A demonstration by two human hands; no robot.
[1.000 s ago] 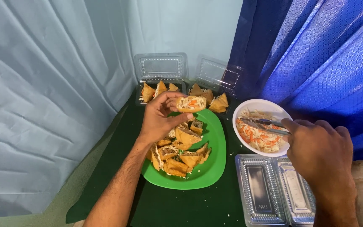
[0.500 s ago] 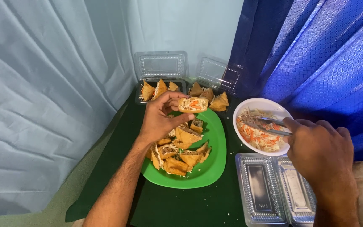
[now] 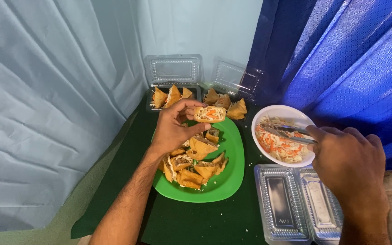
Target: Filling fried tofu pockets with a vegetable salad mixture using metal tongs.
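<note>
My left hand [image 3: 174,127] holds a fried tofu piece [image 3: 209,113] stuffed with shredded vegetables, lifted above the far rim of a green plate [image 3: 230,169]. On that plate lie several cut, filled tofu pieces [image 3: 194,161]. My right hand [image 3: 350,162] grips metal tongs [image 3: 285,133] whose tips rest in a white bowl [image 3: 281,112] of shredded carrot and cabbage salad [image 3: 281,146], to the right of the plate.
Two open clear plastic boxes [image 3: 174,71] with fried tofu triangles [image 3: 172,95] stand at the back. An empty clear plastic container [image 3: 296,204] lies open at front right. Pale curtain hangs left, blue curtain [image 3: 341,59] right; a dark green cloth [image 3: 187,222] covers the table.
The tongs have dipped lower into the salad bowl. My left hand keeps the filled tofu piece almost still above the plate.
</note>
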